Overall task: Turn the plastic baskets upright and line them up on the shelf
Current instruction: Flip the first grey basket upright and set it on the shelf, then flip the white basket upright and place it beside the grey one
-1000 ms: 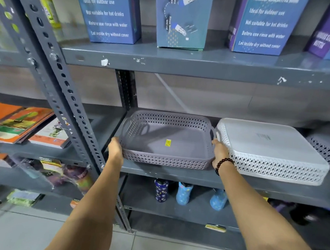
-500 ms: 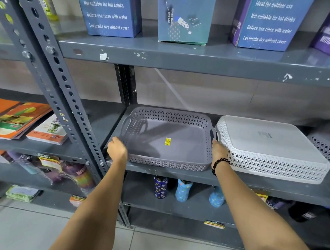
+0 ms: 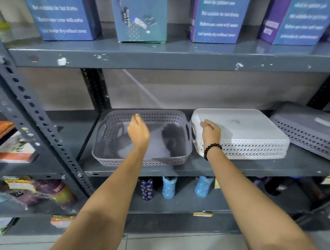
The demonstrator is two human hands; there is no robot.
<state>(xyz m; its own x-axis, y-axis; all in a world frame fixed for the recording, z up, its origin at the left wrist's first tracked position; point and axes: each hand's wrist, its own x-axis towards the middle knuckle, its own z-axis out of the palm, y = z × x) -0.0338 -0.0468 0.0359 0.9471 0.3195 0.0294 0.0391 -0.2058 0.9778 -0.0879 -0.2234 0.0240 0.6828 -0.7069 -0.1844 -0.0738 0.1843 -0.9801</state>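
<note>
A grey plastic basket stands upright at the left of the middle shelf. Beside it on the right lies a white basket, upside down with its flat bottom facing up. Further right, a second grey basket also lies upside down, cut off by the frame edge. My left hand hovers over the upright grey basket, fingers loose, holding nothing. My right hand, with a black bead bracelet on the wrist, rests on the white basket's left end; whether its fingers grip the edge is unclear.
Tall blue and purple boxes stand on the shelf above. A perforated grey upright runs diagonally at the left, with books beyond it. Small patterned bottles stand on the shelf below. Tiled floor lies underneath.
Both hands have let go of the grey basket's front corners. My left hand rose over the basket's middle. My right hand moved right onto the white basket's left end.
</note>
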